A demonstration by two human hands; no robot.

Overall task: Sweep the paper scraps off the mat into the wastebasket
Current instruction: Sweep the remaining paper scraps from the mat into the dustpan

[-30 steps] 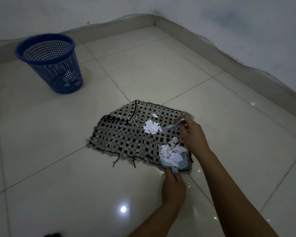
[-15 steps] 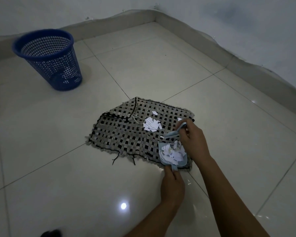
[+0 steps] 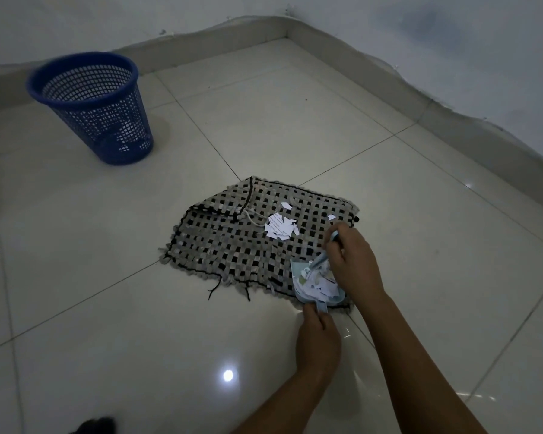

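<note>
On the tiled floor (image 3: pixel 295 120), your blue wastebasket (image 3: pixel 91 104) stands well apart from the woven mat (image 3: pixel 232 245). Your right hand (image 3: pixel 353 261) grips a small brush (image 3: pixel 326 250) whose head sits in the dustpan (image 3: pixel 297 277); your left hand (image 3: pixel 318 336) pinches the pan's handle. Paper scraps (image 3: pixel 281 228) lie mid-mat, with more piled in the pan.

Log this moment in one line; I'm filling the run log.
left hand holds dustpan | right hand holds brush | scraps on mat
</note>
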